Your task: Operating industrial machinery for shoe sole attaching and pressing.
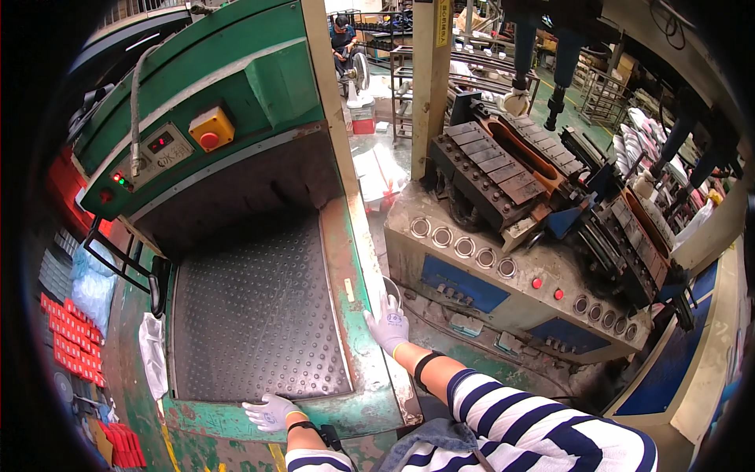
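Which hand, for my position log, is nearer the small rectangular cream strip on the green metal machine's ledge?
Right. The white-gloved right hand is just right of the strip; the white-gloved left hand is farther, at the machine's front edge.

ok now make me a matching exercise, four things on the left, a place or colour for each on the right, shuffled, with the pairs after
Things:
1. left hand
2. right hand
3. yellow box
4. sleeves

Places or colours:
A. on the green panel, with a red button
B. dark and white stripes
C. at the machine's front rim
D. at the machine's right rim

Pairs: 1-C, 2-D, 3-A, 4-B
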The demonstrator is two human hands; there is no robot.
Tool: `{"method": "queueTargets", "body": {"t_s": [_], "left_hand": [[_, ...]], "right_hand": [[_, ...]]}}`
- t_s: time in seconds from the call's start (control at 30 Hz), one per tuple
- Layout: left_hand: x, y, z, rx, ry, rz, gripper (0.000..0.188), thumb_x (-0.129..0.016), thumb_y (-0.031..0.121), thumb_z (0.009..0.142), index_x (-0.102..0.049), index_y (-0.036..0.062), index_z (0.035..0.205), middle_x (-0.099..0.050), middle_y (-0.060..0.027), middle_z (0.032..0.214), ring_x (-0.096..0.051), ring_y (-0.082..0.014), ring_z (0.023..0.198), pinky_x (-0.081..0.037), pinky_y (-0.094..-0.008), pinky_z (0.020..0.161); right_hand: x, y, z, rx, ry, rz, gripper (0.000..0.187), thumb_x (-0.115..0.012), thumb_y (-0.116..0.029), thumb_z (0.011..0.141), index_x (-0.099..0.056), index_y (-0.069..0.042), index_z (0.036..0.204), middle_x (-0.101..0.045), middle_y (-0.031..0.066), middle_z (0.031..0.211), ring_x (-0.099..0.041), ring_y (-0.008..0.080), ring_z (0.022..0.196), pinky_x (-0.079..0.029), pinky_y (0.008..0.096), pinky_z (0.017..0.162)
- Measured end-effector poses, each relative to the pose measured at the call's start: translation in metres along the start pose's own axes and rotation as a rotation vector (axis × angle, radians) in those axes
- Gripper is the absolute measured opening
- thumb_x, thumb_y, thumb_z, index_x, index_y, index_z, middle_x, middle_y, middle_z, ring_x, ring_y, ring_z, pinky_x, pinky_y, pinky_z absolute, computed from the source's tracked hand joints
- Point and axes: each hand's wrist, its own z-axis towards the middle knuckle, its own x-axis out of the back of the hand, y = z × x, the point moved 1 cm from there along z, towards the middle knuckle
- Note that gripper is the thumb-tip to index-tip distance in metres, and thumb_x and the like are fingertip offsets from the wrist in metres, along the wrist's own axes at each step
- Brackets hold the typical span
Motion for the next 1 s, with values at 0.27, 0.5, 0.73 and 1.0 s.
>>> {"method": "queueTargets", "body": {"t_s": [0.27,0.5,0.73,1.0], "left_hand": [[0.0018,0.0011,-0.0001,0.004,-0.009,-0.016,0.059,-0.046,0.033,0.096,-0.035,0.0178,0.152,-0.043,-0.0090,0.153,-0.040,-0.0248,0.142,-0.030,-0.0483,0.116],[0.0053,0.0024,-0.0030,0.004,-0.008,-0.001,0.059,-0.045,0.033,0.096,-0.035,0.0174,0.153,-0.045,-0.0091,0.152,-0.041,-0.0249,0.141,-0.031,-0.0487,0.115],[0.0012,0.0006,-0.0014,-0.010,0.017,0.000,0.059,-0.044,0.033,0.096,-0.035,0.0173,0.152,-0.045,-0.0089,0.151,-0.041,-0.0254,0.141,-0.031,-0.0490,0.115],[0.0035,0.0023,-0.0027,-0.002,-0.013,0.014,0.059,-0.042,0.033,0.097,-0.035,0.0181,0.153,-0.044,-0.0078,0.153,-0.040,-0.0243,0.142,-0.030,-0.0482,0.115]], "right_hand": [[-0.0013,0.0004,-0.0003,-0.014,-0.005,-0.011,0.078,-0.056,-0.054,0.091,-0.033,-0.011,0.152,-0.043,0.0205,0.147,-0.057,0.0398,0.118,-0.046,0.0511,0.098],[-0.0015,0.0006,0.0004,-0.002,0.003,-0.013,0.078,-0.055,-0.054,0.091,-0.033,-0.011,0.152,-0.042,0.0197,0.148,-0.057,0.0388,0.118,-0.046,0.0509,0.098],[0.0001,0.0004,0.0000,-0.011,-0.015,-0.001,0.078,-0.055,-0.055,0.092,-0.033,-0.011,0.152,-0.041,0.0197,0.149,-0.056,0.0388,0.120,-0.046,0.0511,0.099],[0.0028,-0.0006,-0.0001,-0.016,-0.028,-0.002,0.078,-0.052,-0.056,0.093,-0.032,-0.012,0.153,-0.039,0.0196,0.152,-0.055,0.0386,0.123,-0.046,0.0510,0.099]]}}
